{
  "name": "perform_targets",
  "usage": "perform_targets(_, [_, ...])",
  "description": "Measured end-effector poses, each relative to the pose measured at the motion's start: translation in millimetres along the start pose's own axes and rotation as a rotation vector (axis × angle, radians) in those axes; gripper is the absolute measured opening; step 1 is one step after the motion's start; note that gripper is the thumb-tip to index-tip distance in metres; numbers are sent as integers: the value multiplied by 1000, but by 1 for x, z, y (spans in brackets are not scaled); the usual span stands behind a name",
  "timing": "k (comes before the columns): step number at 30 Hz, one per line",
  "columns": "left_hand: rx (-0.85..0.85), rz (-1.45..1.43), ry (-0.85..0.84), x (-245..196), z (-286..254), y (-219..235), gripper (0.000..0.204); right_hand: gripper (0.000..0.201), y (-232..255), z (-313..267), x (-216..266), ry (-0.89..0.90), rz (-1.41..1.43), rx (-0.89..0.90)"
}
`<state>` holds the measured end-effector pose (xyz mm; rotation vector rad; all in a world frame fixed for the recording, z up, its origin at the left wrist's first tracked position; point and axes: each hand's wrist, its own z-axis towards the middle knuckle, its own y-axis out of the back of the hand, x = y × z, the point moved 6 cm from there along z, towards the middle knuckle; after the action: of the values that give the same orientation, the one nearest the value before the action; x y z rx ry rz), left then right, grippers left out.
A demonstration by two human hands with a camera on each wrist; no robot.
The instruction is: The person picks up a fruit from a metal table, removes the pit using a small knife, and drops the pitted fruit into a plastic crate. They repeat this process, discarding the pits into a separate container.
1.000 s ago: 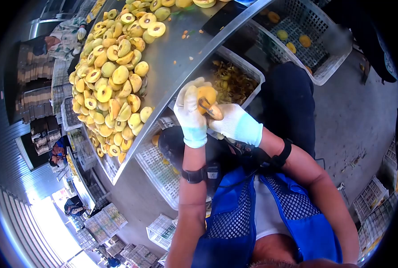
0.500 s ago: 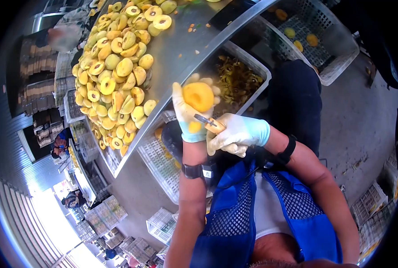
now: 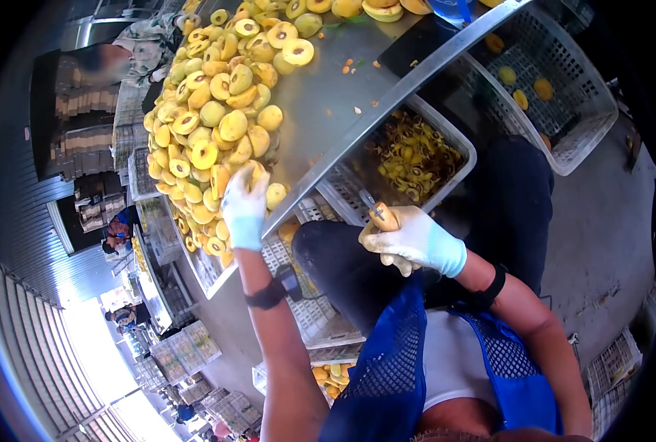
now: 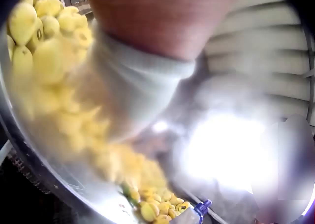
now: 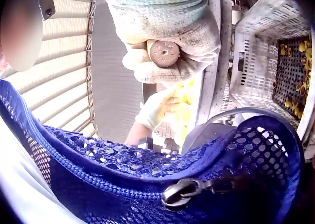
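Yellow halved fruit [image 3: 212, 151] lies heaped on the metal table [image 3: 321, 96]. At the heap's near edge, the gloved left hand [image 3: 245, 202] has its thumb and fingers around a fruit half [image 3: 254, 175]. The left wrist view is blurred and hides its fingertips. Over the knee, the gloved right hand [image 3: 416, 239] grips a wooden-handled tool [image 3: 384, 216] whose metal tip points toward the table. The right wrist view shows the round handle end [image 5: 164, 53] inside the curled fingers of the right hand [image 5: 165, 27].
Below the table edge [image 3: 387, 107] stands a crate of dark and yellow scraps [image 3: 416, 158]. Another crate [image 3: 563, 81] at upper right holds a few fruit pieces. Orange fruit [image 3: 334, 377] fills a lower crate. A blue object [image 3: 453, 9] sits on the table; other people are at left.
The left hand, which held an orange fruit half beside the tool, has moved left to the heap; that half is out of it. The right hand has moved slightly down and right, still gripping the tool.
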<state>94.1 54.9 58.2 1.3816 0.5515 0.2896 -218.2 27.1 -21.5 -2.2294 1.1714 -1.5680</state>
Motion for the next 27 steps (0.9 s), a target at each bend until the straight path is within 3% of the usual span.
perform_targets(5, [-24,-118,-217,-45,106,-51,45,23,8,3,4,23,74,-64])
perform_targets(7, [-14,-167,-212,-84,136,-57,49,22,13,6,2,24,101,-82])
perform_targets(9, [-66,-162,-302,-95,176,-81,57,19,15,5,6,11,146,-109])
perform_targets(13, [-32,-92,-186,-110,225,-120,70,16,21,8,8,-44,154,-143])
perform_targets(17, [-25,-105,-111,-115,239,-135,70,16,24,12,7,-11,187,-164])
perform_targets(18, [-58,-190,-170,-117,237,-135,66,16,24,13,6,5,195,-166])
perform_targets(20, [81,-477,-41,-107,234,-147,60,17,24,18,4,17,186,-175])
perform_targets(22, [150,-714,12,-113,213,-146,51,18,24,16,7,20,154,-197])
perform_targets(27, [244,-825,-73,-146,120,-100,61,25,27,11,18,50,13,-306])
